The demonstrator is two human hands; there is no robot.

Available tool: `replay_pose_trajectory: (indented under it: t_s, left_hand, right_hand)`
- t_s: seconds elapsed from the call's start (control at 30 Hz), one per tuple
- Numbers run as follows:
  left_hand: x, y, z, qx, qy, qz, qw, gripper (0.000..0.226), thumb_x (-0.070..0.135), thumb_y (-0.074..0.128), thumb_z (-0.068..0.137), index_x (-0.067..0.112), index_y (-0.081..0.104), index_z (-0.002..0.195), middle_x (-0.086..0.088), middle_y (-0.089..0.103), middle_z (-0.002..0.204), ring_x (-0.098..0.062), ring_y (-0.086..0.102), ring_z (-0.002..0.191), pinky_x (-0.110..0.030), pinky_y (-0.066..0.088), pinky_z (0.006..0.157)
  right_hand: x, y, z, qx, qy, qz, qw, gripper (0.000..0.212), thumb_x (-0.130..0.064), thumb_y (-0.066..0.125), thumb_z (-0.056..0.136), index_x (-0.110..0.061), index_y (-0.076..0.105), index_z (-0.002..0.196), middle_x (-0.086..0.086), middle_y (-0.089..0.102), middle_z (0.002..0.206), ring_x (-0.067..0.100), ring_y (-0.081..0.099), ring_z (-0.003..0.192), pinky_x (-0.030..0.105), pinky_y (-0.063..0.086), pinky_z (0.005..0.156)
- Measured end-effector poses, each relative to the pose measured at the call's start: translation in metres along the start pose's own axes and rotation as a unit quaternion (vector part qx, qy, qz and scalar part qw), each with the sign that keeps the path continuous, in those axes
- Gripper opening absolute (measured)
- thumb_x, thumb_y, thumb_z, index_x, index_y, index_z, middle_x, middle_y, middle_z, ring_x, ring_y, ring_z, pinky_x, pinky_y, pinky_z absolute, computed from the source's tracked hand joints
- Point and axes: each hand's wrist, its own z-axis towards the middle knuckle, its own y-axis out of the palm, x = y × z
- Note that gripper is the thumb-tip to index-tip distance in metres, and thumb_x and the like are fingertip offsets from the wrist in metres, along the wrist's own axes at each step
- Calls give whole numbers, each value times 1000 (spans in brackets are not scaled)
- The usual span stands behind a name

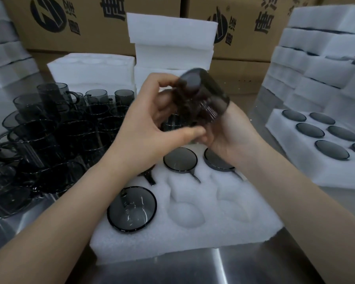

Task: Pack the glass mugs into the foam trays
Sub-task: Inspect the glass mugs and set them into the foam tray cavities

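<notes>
Head view: at the centre of the frame both hands meet around one smoky dark glass mug [203, 95], held up in the air above the far edge of the foam tray [193, 238] and tilted, its flat round end turned toward the upper left. The left hand [152, 124] grips it from the left with curled fingers over the top and the thumb stretched along below; the right hand [232, 132] cradles it from the lower right, palm up, fingers wrapped behind the glass (they show only dimly through it). The tray lies in the lower centre on a steel table [244, 267]. A seated mug [131, 209] fills its lower-left pocket, and two round mug ends [180, 159] sit side by side in the far row, just under the hands, with thin handles slotted into the foam. Two bare pockets [186, 211] lie in the near row. At the left of the frame stands a dense cluster of loose mugs [55, 132]. At the right edge a filled tray [291, 160] shows rows of dark discs, with foam stacks [320, 58] behind it and cardboard boxes [111, 27] along the top.
</notes>
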Motion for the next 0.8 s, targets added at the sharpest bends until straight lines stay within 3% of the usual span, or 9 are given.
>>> replay_pose_trajectory:
  t_s: [0.13,0.23,0.33,0.4,0.47,0.57,0.67,0.73,0.8]
  left_hand:
    - [1,-5,4,94,-71,-47,992,54,19,72,81,13,45,127,-3,76,97,-18,72,94,-28,56,79]
    - [-2,-7,6,131,-122,-29,983,45,34,72,79,13,51,113,7,75,77,-10,72,74,-27,59,69]
    - [-4,-10,6,103,-157,-7,982,45,44,73,76,12,54,102,10,69,64,-6,67,62,-29,60,64]
    - [-6,-12,6,66,-180,-15,981,39,44,68,79,11,61,97,2,70,69,-16,69,65,-40,60,70]
    - [-8,-14,6,33,-203,-26,978,47,46,63,81,4,68,101,-14,72,85,-28,68,74,-44,58,72]
    - [-9,-13,8,2,-224,-34,974,53,52,52,86,6,71,105,-21,71,94,-29,68,78,-37,57,70]
    - [-12,-13,11,32,-242,-23,970,50,56,40,94,18,73,91,-9,71,73,-22,67,65,-28,55,63]
    - [-15,-14,13,67,-246,-5,967,50,50,33,101,19,69,89,-2,69,65,-13,63,56,-19,49,51]
    - [-16,-15,13,78,-245,9,966,49,46,31,103,16,68,93,-2,69,65,-12,62,56,-20,48,51]
  right_hand:
    - [-8,-5,-3,-36,-151,-113,981,29,-25,51,95,-24,57,123,3,66,112,18,68,90,34,53,67]
    - [-5,-2,-12,-58,-205,-314,925,64,-24,67,83,-31,41,141,-3,52,131,15,64,101,36,54,73]
    - [-10,-1,-16,-57,-221,-403,886,86,-26,75,78,-33,27,149,-11,42,140,10,55,113,30,51,84]
    - [-22,-6,-19,-106,-217,-438,866,84,-24,75,80,-32,29,149,-12,42,145,6,47,129,31,45,102]
    - [-35,-9,-20,-147,-185,-466,853,74,-19,73,80,-28,40,145,-10,49,142,3,45,132,32,41,109]
    - [-42,-8,-22,-135,-137,-508,839,63,-24,76,76,-34,53,134,-14,58,125,-3,54,116,22,43,101]
    - [-48,-1,-28,-85,-100,-508,851,38,-44,78,67,-34,68,102,-15,67,94,2,64,86,28,53,79]
    - [-54,5,-35,-80,-39,-489,868,48,-58,75,57,-23,65,88,0,72,78,12,64,60,31,53,53]
    - [-57,14,-41,-113,20,-512,851,56,-65,72,54,-20,62,85,8,71,73,15,60,46,29,47,41]
